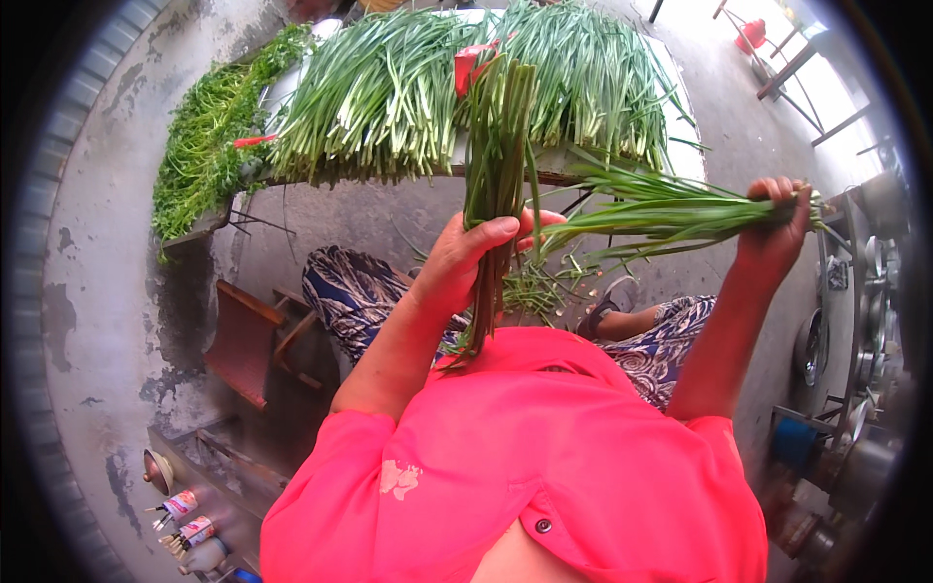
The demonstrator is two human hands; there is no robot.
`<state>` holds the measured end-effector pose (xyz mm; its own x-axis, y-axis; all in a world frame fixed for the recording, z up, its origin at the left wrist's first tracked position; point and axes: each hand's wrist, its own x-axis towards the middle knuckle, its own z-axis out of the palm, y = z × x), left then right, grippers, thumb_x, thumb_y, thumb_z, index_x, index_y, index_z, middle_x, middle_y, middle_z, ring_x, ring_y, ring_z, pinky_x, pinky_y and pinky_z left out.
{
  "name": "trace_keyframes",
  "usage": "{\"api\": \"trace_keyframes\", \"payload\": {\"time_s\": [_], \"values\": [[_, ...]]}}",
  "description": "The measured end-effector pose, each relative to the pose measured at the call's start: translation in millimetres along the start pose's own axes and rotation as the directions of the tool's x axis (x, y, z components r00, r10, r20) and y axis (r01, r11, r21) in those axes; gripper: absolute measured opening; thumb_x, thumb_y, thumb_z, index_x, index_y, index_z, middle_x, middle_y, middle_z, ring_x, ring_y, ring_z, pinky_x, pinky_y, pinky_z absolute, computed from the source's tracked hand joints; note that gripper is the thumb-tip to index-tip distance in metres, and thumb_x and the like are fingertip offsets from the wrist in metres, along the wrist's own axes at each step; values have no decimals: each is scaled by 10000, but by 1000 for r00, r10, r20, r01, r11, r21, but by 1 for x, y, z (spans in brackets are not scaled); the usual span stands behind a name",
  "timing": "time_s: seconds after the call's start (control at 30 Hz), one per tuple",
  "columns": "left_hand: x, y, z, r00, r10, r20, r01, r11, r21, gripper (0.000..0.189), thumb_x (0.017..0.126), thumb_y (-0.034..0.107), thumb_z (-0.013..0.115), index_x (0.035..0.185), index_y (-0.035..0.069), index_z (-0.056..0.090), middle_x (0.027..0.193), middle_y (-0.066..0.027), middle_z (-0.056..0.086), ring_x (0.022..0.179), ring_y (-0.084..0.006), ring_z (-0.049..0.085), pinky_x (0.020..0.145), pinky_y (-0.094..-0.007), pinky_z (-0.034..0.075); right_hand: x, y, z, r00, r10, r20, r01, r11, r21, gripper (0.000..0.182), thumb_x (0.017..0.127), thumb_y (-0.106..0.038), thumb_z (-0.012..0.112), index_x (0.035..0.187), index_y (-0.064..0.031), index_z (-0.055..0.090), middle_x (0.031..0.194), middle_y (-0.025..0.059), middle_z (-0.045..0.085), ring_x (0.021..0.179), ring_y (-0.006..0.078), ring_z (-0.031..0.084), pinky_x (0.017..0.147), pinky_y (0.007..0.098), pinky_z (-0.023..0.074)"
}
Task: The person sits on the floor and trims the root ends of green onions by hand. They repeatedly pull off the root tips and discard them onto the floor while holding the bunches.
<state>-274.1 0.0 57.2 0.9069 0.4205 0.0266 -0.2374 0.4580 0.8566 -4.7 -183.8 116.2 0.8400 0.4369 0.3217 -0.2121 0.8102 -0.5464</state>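
Note:
In my left hand (466,255) is an upright bundle of long green leaf stalks (499,116), likely garlic chives, with its cut ends up and its leaf tips hanging toward my lap. My right hand (776,211) is closed round the stem ends of a second bunch of chives (670,215). Its leaves point left, and some reach close to my left fingers. Beyond both hands, large piles of chives (393,95) cover much of a white-topped table (681,95). A red strip or bag (470,65) lies among them, partly hidden behind the left bundle.
Leafy green herbs (211,131) lie along the table's left side. Cut green scraps (539,288) litter the concrete floor between my feet. A wooden chair (244,342) stands at left beside a peeling wall (109,240). Metal bowls (813,346) are on a rack at right.

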Motion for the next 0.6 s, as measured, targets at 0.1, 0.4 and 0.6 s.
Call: {"api": "trace_keyframes", "payload": {"time_s": [0.1, 0.4, 0.6], "values": [[7, 0, 2, 997, 18, 77, -26, 995, 94, 338, 873, 212, 518, 1072, -60, 549, 1106, -228, 569, 1001, -291, 589, 875, -393, 472, -15, -1, 15, 993, 39, 111, -14, 975, -221, 103, 908, -175, 522, 899, -73, 519, 605, -31, 364, 470, 84, 334, 454, 227, 351], [-3, -6, 21, 994, -105, 19, 98, 969, 226, 316, 880, 156, 580, 1140, 15, 469, 772, -45, 573, 440, -44, 431, 387, -173, 323, -67, 90, 84, 914, 221, 339, 155, 583, -797, 241, 763, -107, 716, 963, -11, 623, 800, 8, 616, 697, 63, 548, 627, 217, 467], [3, -25, 9, 981, 164, 101, -193, 851, 488, 511, 851, 423, 565, 1164, 34, 454, 734, -19, 547, 449, -26, 394, 386, -168, 285, -54, 103, 68, 916, 193, 353, 163, 624, -764, 205, 792, -128, 680, 942, -3, 616, 694, -18, 579, 640, 57, 522, 573, 215, 446]]}}
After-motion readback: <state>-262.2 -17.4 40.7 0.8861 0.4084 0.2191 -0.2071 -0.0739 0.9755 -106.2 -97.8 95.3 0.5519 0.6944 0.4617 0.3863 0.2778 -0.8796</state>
